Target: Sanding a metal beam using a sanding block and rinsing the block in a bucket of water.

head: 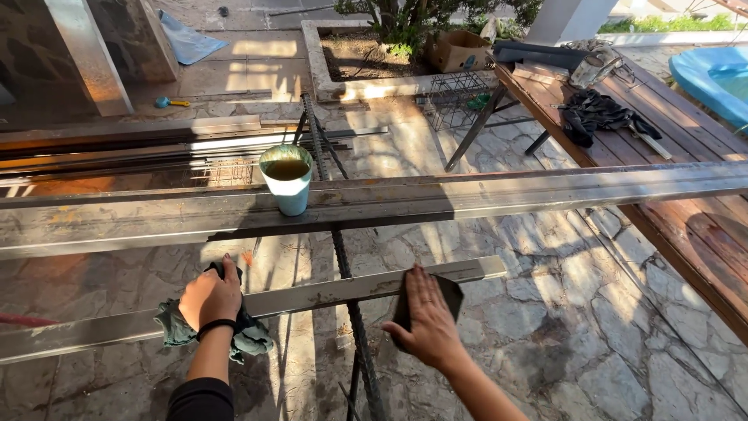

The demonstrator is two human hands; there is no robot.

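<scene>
Hands of one person work on a long, pale metal bar [312, 296] that runs across the lower part of the view, resting on a rusty ribbed steel rod frame [351, 312] above a stone-paved floor [545, 327]. Left hand [209, 296] is curled into a fist around a crumpled green rag [249, 337], pressing it against the bar. Right hand [427, 312] lies flat, fingers together, holding a dark sheet [450, 295] against the bar near its right end. Behind, a wider, stained metal beam [467, 199] crosses the whole scene, and a pale green cup [287, 179] of murky liquid stands on it, between and beyond the two hands. Farther right, a reddish wooden table [686, 148] carries dark cloths [596, 113]. A blue pool edge [713, 74] shows in the top right corner.
</scene>
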